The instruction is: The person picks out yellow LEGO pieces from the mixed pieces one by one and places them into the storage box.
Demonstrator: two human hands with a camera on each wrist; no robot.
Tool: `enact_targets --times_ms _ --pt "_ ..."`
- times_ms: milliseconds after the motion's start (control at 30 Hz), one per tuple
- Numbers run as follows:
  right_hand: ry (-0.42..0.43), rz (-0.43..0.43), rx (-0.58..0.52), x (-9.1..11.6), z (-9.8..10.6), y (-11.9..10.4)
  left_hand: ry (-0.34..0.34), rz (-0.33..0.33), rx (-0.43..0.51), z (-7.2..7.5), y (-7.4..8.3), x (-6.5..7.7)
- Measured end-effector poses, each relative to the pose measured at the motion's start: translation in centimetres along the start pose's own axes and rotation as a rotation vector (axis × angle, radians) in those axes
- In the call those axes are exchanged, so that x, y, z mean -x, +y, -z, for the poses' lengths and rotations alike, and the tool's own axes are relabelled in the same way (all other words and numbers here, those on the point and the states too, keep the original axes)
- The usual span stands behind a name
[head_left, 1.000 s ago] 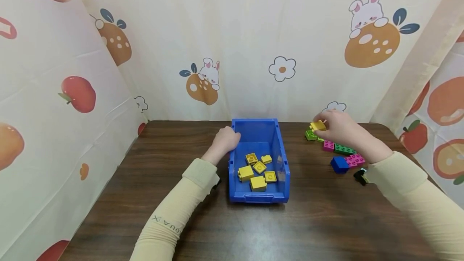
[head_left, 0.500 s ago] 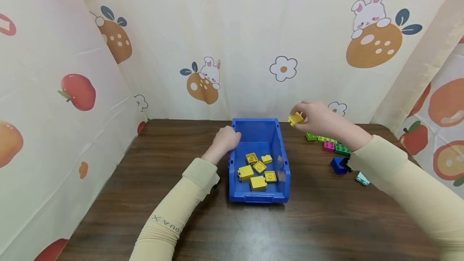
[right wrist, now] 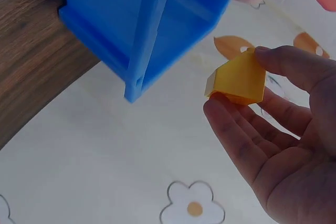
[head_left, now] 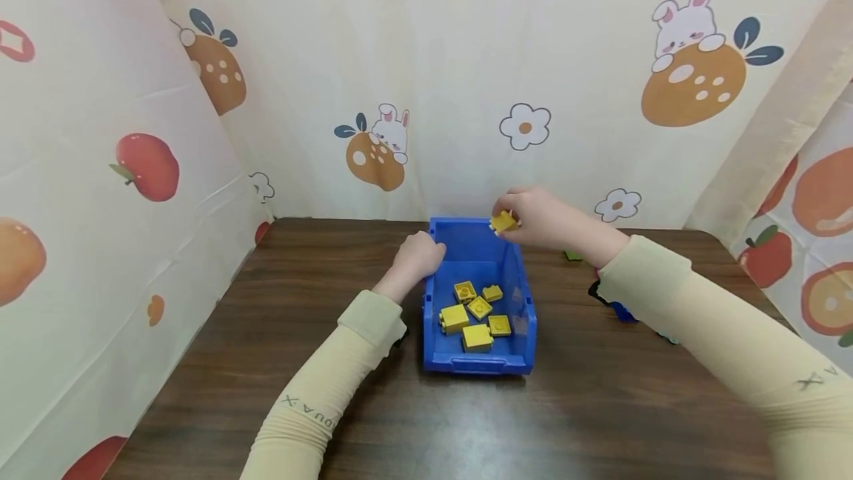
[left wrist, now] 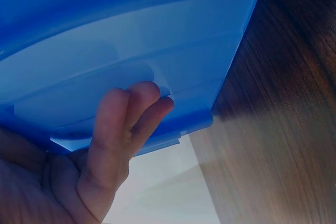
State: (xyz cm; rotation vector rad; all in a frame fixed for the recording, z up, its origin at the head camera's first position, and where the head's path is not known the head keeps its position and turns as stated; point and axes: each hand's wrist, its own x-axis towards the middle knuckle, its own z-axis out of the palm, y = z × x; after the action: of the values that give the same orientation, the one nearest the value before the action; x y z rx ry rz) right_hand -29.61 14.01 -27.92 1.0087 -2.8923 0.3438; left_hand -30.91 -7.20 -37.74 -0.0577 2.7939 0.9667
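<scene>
A blue storage bin (head_left: 460,271) sits mid-table, with several yellow building bricks (head_left: 477,338) on its floor. My left hand (head_left: 418,254) grips the bin's left wall, thumb over the rim. Its fingers (left wrist: 107,140) lie along the outer side in the left wrist view. Above the bin's back right corner, my right hand (head_left: 543,217) pinches another yellow brick (head_left: 503,223). Seen from the right wrist, that brick (right wrist: 239,80) has a sloped face and is held between the thumb and fingertips, apart from the bin.
Right of the bin, my right sleeve (head_left: 646,272) hides most of a loose group of bricks. Parts of a blue brick (head_left: 624,312) and a green brick (head_left: 573,255) show past it. A printed curtain (head_left: 453,154) hangs behind the table (head_left: 373,421).
My right hand has carried the yellow brick leftward from above the loose bricks to over the bin's back right corner. The left hand and bin stay in place.
</scene>
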Motion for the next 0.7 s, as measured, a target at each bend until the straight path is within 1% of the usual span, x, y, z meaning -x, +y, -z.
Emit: enact_targets --times_ms 300,433,533,700 --pt "-0.098 0.013 0.039 -2.2 -2.1 -1.6 -0.003 -0.020 0.006 0.1 -0.1 0.2" --pt "-0.137 0.039 0.068 -3.1 -3.1 -1.9 0.001 -0.030 0.005 0.1 -0.1 0.3" --pt "-0.169 0.056 0.082 -3.8 -3.7 -2.1 -0.005 -0.017 0.014 0.1 -0.2 0.3" --pt "-0.229 0.045 0.100 -5.0 -4.6 -2.3 -0.017 -0.004 0.015 0.3 -0.2 0.2"
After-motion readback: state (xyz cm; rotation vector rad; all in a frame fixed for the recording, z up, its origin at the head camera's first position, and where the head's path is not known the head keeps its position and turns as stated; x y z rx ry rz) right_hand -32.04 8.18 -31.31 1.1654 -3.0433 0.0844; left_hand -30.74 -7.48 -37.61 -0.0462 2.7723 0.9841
